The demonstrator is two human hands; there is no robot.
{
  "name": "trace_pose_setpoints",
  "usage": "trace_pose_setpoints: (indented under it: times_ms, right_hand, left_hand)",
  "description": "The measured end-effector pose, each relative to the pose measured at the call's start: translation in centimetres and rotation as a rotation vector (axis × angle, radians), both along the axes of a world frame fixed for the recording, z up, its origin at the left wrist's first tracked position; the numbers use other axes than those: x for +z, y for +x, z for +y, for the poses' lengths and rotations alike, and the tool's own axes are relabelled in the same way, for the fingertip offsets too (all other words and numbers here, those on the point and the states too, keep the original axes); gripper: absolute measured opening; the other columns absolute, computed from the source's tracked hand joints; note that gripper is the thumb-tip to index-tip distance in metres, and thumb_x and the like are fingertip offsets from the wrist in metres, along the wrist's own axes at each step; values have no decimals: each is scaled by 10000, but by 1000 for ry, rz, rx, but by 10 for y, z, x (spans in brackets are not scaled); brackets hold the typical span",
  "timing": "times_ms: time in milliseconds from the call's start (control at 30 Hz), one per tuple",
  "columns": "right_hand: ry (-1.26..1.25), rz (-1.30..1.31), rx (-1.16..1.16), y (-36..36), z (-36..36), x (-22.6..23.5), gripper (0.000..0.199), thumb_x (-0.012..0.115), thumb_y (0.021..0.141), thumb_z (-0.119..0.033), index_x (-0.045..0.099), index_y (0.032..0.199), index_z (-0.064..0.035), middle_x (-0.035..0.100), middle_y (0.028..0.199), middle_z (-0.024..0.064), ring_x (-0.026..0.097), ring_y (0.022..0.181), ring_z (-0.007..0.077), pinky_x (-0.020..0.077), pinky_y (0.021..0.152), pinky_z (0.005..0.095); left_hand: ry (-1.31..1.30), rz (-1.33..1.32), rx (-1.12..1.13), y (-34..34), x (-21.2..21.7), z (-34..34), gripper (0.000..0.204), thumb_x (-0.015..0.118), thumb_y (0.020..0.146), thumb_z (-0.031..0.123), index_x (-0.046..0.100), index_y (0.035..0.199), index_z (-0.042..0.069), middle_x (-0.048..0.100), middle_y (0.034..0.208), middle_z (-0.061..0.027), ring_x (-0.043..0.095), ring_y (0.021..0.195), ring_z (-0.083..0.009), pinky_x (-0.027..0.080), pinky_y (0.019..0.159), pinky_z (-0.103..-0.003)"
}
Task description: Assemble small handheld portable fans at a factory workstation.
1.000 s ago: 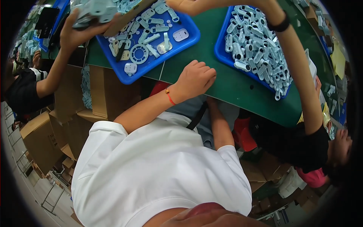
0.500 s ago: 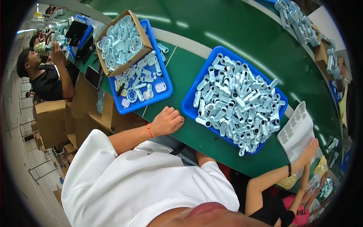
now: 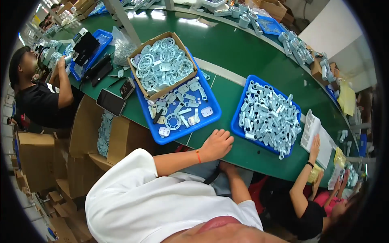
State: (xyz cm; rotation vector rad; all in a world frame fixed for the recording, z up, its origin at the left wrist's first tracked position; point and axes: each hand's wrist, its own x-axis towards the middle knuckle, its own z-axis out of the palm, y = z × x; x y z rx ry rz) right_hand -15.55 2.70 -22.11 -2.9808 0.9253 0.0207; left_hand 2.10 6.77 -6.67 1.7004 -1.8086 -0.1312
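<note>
The left hand [image 3: 217,144] rests on the near table [image 3: 227,94] between a blue left tray [image 3: 190,128] and heaped right tray [image 3: 236,128].

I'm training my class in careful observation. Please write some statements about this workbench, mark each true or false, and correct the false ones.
1. The wearer's left hand is at the front edge of the green table. True.
2. The orange-red band is on the right wrist. False: it circles the left wrist.
3. A cardboard box holding wheel-shaped parts sits on the left blue tray. True.
4. The right blue tray is bare. False: long pale-blue parts are heaped in it.
5. A dark phone-like slab lies left of the left blue tray. True.
</note>
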Motion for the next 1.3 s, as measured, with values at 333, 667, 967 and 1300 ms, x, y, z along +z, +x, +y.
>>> trace_pose_setpoints:
  times_ms: [333,667,967,1300]
  right_hand:
    - [616,-483,1,35,-11,270,352,464,740,108,643,1006,-35,636,840,98,608,720,169,482,691,279]
    - [-191,-389,-169,23,-147,218,547,671,755,-314,531,1250,-128,530,1192,135,495,1083,326,426,900,428]
    - [121,-413,-76,38,-169,203,224,640,790,-104,631,1013,-119,590,1050,56,585,958,270,478,821,356]
    - [-37,-599,60,41,-176,197,208,610,787,-20,659,968,-111,675,1023,7,612,959,199,409,845,348]
  left_hand:
    - [-98,25,33,9,-17,2,130,622,724,161,526,773,88,492,786,-84,488,799,-264,377,712,-382]
    - [-136,13,83,5,-23,-5,93,626,739,146,549,750,96,524,763,-51,522,779,-238,397,701,-357]
    - [-65,-43,61,4,-13,-4,112,635,735,133,540,766,82,508,763,-56,513,777,-235,395,700,-353]
    - [47,23,40,0,3,-3,123,639,715,88,529,769,79,494,767,-64,483,743,-248,373,665,-364]
